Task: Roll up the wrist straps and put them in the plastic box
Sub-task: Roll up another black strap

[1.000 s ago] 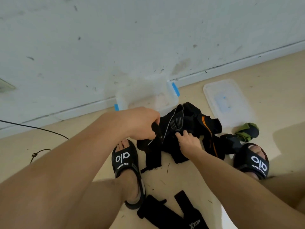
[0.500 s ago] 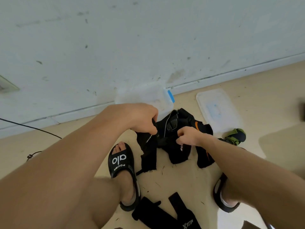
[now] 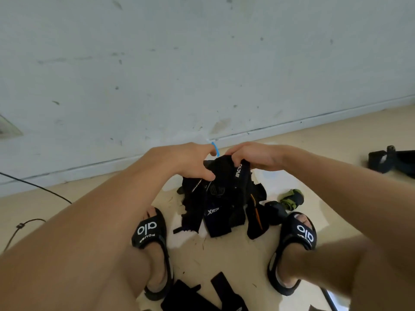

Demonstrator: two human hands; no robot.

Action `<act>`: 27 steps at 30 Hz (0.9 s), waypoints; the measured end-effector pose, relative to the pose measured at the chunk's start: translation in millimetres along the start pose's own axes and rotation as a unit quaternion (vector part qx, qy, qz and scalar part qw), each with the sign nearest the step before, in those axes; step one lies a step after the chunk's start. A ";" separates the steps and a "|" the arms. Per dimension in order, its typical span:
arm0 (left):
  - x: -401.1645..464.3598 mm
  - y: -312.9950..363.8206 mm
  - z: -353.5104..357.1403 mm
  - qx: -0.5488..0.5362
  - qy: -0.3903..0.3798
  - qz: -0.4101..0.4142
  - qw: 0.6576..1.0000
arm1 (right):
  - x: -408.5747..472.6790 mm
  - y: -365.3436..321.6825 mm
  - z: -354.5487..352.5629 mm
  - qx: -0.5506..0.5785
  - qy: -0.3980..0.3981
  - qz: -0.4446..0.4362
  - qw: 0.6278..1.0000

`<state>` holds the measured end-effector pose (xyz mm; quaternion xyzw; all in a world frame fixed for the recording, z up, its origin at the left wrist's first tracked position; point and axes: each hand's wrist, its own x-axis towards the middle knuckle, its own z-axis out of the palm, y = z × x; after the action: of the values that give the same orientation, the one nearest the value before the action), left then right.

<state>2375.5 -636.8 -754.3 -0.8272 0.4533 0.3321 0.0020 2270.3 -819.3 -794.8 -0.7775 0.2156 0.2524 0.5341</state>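
the left hand (image 3: 193,162) and the right hand (image 3: 253,157) both pinch the top of a bundle of black wrist straps (image 3: 224,194), fingers curled into the fabric, and hold it lifted so the loose ends hang down to the floor between two black sandals (image 3: 150,232). the bundle looks tangled, several straps clinging together, so i judge the rolling has hardly begun: no tidy black roll shows anywhere. the plastic box (image 3: 215,148) is almost wholly hidden behind the hands, only its blue clip showing by the wall, and whether anything lies in it cannot be told. more straps (image 3: 222,290) lie flat near the bottom edge. a green and black roll (image 3: 292,198) sits beside the right sandal, outside the box. a pale lid (image 3: 280,182) lies under the right wrist, a dark strap (image 3: 390,160) well off right, a cable (image 3: 33,187) at left. the tangle itself is the main snag.
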 end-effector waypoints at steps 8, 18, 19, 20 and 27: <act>3.6 -1.9 -9.7 -0.061 0.021 0.055 0.996 | -36.3 -11.0 -13.5 0.018 -0.016 -0.043 0.999; 2.0 -4.5 -20.7 -0.143 0.069 0.073 0.985 | -48.9 -15.7 -28.3 -0.005 -0.012 -0.054 0.998; 0.6 -5.2 -21.8 -0.152 0.072 0.071 0.983 | -49.8 -16.2 -29.1 -0.009 -0.010 -0.053 0.998; -0.5 -5.5 -23.0 -0.165 0.074 0.070 0.981 | -50.3 -17.1 -29.6 -0.009 -0.008 -0.053 0.999; -3.4 10.5 -28.4 -0.229 0.088 0.082 0.966 | -50.5 -17.4 -16.1 0.016 -0.015 -0.089 0.996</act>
<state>2381.9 -649.0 -727.2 -0.7917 0.4294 0.3520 -0.2549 2244.0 -825.3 -745.9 -0.7811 0.1419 0.2121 0.5698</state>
